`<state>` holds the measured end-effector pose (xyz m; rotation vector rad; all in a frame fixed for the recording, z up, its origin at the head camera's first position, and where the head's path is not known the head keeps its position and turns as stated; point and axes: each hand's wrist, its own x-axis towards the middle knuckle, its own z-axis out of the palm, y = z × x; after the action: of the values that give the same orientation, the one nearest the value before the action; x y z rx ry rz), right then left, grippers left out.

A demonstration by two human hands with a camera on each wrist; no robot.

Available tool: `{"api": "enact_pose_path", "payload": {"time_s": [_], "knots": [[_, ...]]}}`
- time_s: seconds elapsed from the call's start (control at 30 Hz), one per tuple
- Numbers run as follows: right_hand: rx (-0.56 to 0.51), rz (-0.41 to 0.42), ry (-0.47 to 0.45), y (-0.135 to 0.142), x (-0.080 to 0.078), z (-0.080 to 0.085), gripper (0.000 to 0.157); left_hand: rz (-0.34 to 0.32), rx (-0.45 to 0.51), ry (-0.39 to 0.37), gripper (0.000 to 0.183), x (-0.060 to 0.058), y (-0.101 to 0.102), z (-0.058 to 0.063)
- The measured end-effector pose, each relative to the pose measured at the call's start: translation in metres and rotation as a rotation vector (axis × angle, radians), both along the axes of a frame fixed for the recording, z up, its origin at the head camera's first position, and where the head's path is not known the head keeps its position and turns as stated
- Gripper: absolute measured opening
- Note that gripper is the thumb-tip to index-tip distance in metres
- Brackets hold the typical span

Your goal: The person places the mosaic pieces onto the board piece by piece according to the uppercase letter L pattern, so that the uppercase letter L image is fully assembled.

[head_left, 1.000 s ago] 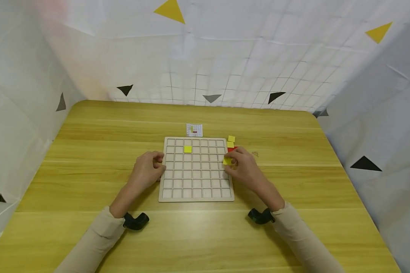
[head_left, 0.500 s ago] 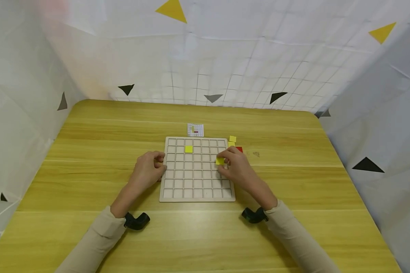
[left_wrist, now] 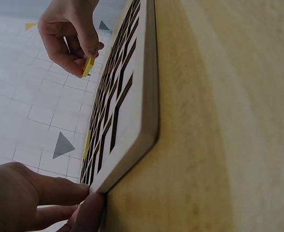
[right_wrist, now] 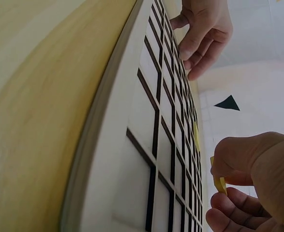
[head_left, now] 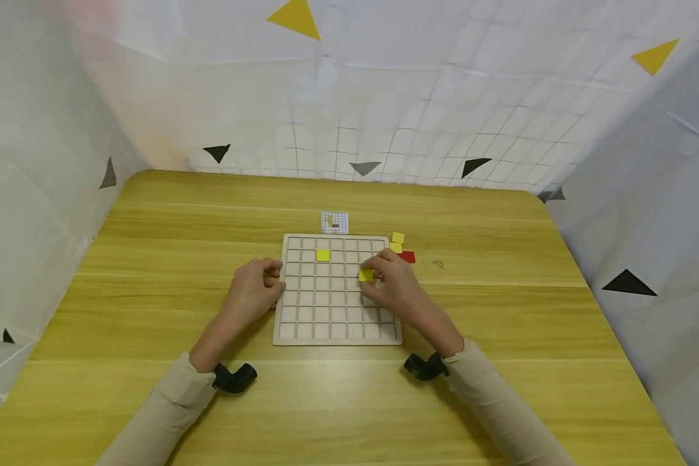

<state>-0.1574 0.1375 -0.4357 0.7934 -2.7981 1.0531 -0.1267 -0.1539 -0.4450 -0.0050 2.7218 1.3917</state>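
While our left hand [head_left: 249, 285] grips one board [head_left: 336, 342] at nine o'clock, our right hand [head_left: 395, 281] pinches one yellow tile [head_left: 366, 275] above two o'clock; one set tile [head_left: 323, 255] sits at eleven, two loose yellow tiles [head_left: 398, 237] outside.

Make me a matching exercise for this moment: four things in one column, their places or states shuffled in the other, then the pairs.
1. left hand
2. right hand
3. printed card
4. red piece

A. just past the far edge of the gridded board
B. on the table, right of the board
C. at the board's left edge
D. pinching a yellow tile

Pairs: 1-C, 2-D, 3-A, 4-B
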Motion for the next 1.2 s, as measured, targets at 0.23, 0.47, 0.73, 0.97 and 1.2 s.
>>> {"api": "enact_pose_path", "payload": {"time_s": [0.23,0.47,0.73,0.97,1.2], "knots": [[0.000,0.002,-0.014,-0.009,0.001,-0.002,0.027,-0.004,-0.002,0.008,0.041,-0.001,0.000,-0.001],[0.006,0.031,0.008,-0.019,-0.002,-0.003,0.026,0.003,-0.001,0.012,0.041,0.000,-0.001,0.001],[0.028,0.066,0.027,-0.028,-0.004,-0.003,0.025,0.004,-0.010,0.011,0.041,0.000,-0.001,-0.001],[0.040,0.076,0.031,-0.034,-0.006,-0.004,0.025,0.006,-0.015,0.013,0.040,-0.001,-0.001,-0.002],[0.039,0.086,0.034,-0.039,-0.009,-0.005,0.026,0.004,-0.033,0.016,0.041,-0.003,0.000,-0.002]]}}
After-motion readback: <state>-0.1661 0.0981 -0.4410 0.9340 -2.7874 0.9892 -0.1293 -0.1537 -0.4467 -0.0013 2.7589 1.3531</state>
